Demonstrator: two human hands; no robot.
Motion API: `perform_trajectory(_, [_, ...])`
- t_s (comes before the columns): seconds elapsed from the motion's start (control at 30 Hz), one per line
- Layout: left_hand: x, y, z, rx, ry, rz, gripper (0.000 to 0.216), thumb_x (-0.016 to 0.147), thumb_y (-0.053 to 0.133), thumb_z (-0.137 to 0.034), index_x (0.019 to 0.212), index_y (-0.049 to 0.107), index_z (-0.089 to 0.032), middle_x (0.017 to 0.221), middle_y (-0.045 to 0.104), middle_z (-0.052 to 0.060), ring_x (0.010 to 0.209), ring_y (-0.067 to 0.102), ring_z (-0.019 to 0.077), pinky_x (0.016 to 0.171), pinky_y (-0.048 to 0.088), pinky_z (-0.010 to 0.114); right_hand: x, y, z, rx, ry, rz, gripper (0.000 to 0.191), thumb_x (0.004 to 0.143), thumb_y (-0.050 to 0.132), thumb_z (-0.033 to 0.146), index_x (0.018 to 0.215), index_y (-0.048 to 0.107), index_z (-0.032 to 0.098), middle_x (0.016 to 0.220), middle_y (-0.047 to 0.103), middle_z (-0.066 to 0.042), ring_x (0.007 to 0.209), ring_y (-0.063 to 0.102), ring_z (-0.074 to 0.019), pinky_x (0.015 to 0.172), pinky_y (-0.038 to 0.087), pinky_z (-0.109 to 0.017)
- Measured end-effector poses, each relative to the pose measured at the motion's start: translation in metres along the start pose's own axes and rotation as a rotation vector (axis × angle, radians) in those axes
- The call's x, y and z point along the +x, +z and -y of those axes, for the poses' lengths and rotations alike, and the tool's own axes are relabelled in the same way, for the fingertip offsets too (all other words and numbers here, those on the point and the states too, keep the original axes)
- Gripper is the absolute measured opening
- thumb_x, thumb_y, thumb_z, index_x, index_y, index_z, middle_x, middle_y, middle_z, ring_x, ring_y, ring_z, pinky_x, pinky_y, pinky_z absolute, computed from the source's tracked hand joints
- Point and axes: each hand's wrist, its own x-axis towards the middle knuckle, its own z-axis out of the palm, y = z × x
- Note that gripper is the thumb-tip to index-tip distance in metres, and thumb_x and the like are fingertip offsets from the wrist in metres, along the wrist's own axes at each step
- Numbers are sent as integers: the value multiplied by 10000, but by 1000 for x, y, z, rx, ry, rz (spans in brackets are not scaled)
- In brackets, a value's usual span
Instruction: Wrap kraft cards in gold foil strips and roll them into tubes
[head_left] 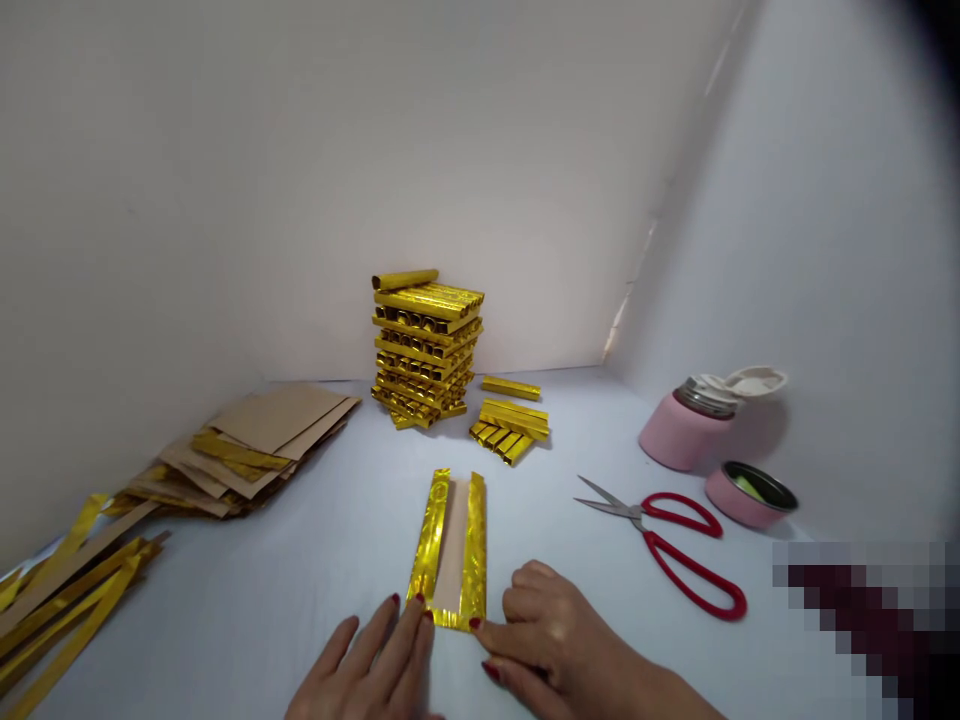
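Edge-folding, seemingly | left hand (369, 660): spread on gold-foil paper (451, 562) | right hand (553, 632): half-curled, grip unclear | probably needs even pressing

Right of the grip, metal-bladed scissors (637, 514) with red looped handles lie with blades parted; farther right and beyond, a squat pink bottle (681, 432) with a metallic neck stands, its white flip cap (759, 382) raised; just beside it, on the grip's side, a round pink cup (750, 507), dark inside, contains an unidentifiable pale-green item (748, 487); beneath the grip, a pale tabletop (300, 560); beyond, a plain whitish wall (487, 150).
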Motion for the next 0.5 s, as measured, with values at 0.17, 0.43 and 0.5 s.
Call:
perform_trajectory(0.17, [16, -2, 10, -124, -126, -36, 370, 875, 543, -350, 1157, 586, -114, 1157, 672, 98, 974, 667, 259, 709, 565, 345, 8, 39, 4, -114, -212, -260, 632, 989, 127, 508, 950, 636, 135, 636, 610, -35, 604, 503, -172, 566, 370, -304])
perform_trajectory(0.43, [27, -3, 8, -316, -253, -13, 310, 810, 593, -230, 1108, 577, -143, 1127, 671, 113, 969, 643, 276, 760, 558, 404, 13, 54, 6, -173, -231, -304, 447, 966, 340, 487, 839, 631, 173, 606, 605, -5, 576, 527, -162, 550, 411, -289])
perform_trajectory(0.5, [29, -6, 8, -347, -273, 10, 309, 804, 613, -242, 1097, 580, -150, 1121, 667, 117, 968, 637, 280, 759, 557, 412, 13, 38, 8, -122, -191, -296, 400, 965, 358, 398, 750, 625, 191, 617, 605, -13, 571, 525, -156, 537, 406, -279])
